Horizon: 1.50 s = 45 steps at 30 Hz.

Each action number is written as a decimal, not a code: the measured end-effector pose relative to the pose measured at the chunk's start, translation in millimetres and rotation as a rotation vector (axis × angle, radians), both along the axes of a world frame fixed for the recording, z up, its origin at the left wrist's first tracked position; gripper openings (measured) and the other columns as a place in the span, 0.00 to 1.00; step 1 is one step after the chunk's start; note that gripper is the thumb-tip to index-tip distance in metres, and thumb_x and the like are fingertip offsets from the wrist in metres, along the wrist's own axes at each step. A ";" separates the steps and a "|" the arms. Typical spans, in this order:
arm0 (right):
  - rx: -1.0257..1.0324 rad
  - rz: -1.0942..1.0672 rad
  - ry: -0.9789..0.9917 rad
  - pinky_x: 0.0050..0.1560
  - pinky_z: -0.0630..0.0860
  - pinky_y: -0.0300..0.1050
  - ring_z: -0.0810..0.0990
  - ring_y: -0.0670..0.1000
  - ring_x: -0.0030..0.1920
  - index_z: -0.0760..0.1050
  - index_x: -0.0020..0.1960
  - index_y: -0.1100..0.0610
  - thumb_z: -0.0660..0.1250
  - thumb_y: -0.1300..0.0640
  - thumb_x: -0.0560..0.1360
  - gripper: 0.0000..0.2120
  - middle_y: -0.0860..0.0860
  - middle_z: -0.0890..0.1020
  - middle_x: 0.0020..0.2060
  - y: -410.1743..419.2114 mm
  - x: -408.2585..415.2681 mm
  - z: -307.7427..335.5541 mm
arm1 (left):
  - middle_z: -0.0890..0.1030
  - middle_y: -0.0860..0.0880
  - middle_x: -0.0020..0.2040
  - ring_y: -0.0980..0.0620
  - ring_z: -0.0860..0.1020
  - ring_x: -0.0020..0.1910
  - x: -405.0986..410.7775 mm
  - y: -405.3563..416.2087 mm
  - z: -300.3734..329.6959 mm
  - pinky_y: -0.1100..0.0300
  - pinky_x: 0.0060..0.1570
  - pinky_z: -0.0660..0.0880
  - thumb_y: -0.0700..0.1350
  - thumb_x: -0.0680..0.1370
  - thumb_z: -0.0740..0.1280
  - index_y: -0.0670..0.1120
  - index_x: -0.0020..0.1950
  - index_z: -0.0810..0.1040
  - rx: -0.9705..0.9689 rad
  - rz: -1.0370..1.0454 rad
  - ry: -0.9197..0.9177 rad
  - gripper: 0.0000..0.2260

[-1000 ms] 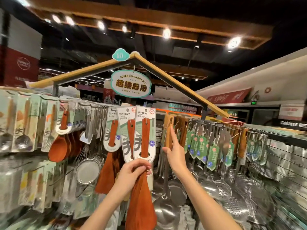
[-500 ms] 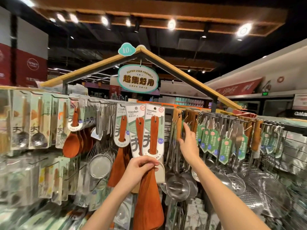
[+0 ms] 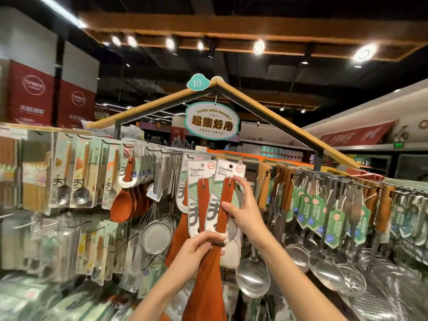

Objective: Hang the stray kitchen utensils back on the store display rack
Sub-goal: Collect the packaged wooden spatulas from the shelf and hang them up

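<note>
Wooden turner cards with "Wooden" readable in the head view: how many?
2. One card hangs left, beside the other card that the right hand holds. A third card peeks from behind; its print is mostly hidden.

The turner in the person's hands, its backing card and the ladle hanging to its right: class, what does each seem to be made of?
Turner: looks like wood, reddish-brown with a matte finish; the card is printed "Wooden". Backing card: seemingly printed cardboard, flat, with a punched hanging hole. Ladle: probably stainless steel, since its polished bowl mirrors the lights.
</note>
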State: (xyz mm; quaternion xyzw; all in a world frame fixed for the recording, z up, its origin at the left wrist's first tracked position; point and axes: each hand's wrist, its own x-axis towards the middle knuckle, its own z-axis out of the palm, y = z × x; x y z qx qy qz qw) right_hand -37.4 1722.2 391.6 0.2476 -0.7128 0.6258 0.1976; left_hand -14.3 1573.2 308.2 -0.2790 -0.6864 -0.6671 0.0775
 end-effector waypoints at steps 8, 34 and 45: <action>0.083 -0.121 0.026 0.66 0.72 0.51 0.66 0.49 0.70 0.64 0.66 0.37 0.64 0.67 0.75 0.30 0.44 0.65 0.70 -76.8 -30.1 4.6 | 0.78 0.38 0.42 0.47 0.79 0.33 -15.2 -78.9 5.0 0.60 0.36 0.77 0.33 0.80 0.55 0.53 0.64 0.58 0.059 0.205 0.066 0.19; 0.073 -0.377 -0.096 0.53 0.80 0.43 0.75 0.48 0.61 0.60 0.74 0.46 0.63 0.70 0.75 0.33 0.49 0.65 0.72 -143.7 -100.8 11.2 | 0.82 0.41 0.34 0.44 0.80 0.32 -89.5 -171.4 -0.4 0.58 0.35 0.79 0.31 0.77 0.61 0.67 0.64 0.54 0.260 0.023 0.084 0.33; 0.347 -0.521 -0.109 0.58 0.62 0.30 0.59 0.52 0.70 0.64 0.72 0.47 0.64 0.61 0.77 0.26 0.52 0.54 0.70 -123.0 -90.7 19.3 | 0.79 0.38 0.35 0.46 0.78 0.31 -75.0 -154.5 9.1 0.57 0.34 0.80 0.29 0.77 0.60 0.64 0.66 0.55 0.293 -0.002 0.010 0.33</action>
